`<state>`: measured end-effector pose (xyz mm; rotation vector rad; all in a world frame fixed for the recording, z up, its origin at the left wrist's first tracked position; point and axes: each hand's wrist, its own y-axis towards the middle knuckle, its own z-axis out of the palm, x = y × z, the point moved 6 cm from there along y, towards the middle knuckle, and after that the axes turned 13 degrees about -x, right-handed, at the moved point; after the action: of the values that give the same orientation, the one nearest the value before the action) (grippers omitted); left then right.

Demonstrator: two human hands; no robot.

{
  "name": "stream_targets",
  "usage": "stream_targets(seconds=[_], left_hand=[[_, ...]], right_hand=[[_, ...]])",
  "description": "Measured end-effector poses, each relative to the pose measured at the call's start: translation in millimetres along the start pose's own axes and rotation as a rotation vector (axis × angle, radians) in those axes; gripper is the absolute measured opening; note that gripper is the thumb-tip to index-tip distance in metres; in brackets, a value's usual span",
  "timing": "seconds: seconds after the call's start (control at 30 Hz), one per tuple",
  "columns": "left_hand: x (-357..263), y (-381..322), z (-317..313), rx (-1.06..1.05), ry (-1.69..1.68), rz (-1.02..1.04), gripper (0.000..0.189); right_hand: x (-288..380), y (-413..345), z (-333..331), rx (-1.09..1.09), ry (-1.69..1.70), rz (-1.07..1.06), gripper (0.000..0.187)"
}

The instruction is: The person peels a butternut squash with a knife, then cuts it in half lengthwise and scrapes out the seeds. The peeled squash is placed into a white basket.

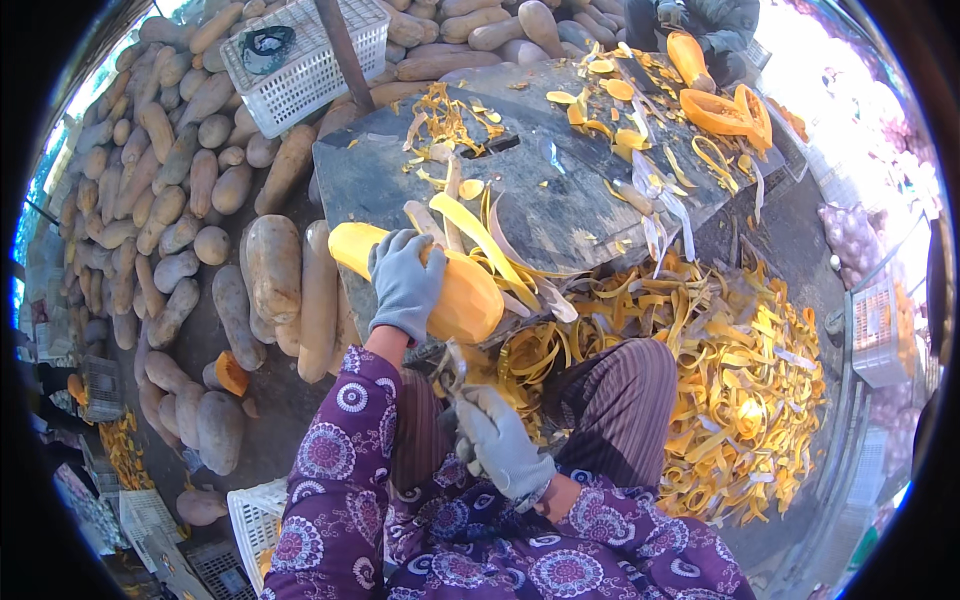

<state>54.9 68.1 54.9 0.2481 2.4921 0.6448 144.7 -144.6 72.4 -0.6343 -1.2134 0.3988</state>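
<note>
My left hand, in a grey knit glove, grips the middle of a peeled orange butternut-type squash. The squash lies at the near left edge of a worn, dark work table. Lower down, my right hand, gloved as well, is closed around a small tool that looks like a peeler; its working end is blurred and its handle mostly hidden by the fingers. The tool is apart from the squash. Long strips of peel lie just right of the squash on the table.
A large heap of peelings covers the ground at right. Unpeeled squashes pile up at left and behind. A white plastic crate stands beyond the table, near a metal post. Cut squash lies near another person.
</note>
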Motion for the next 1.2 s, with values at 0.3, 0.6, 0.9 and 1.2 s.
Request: stream_targets(seconds=[0.3,0.6,0.9,1.2], left_hand=[[-4,3,5,-0.040,-0.024,0.057,0.029],[-5,2,4,-0.035,-0.004,0.024,0.029],[-11,4,5,-0.029,-0.016,0.019,0.029],[-6,2,8,-0.036,-0.047,-0.021,0.031]], right_hand=[[3,56,-38,-0.380,0.015,-0.107,0.025],[-4,49,-57,-0.303,0.016,-0.058,0.027],[-6,16,-19,-0.155,-0.151,-0.425,0.020],[-36,44,-31,-0.092,-0.329,-0.345,0.027]])
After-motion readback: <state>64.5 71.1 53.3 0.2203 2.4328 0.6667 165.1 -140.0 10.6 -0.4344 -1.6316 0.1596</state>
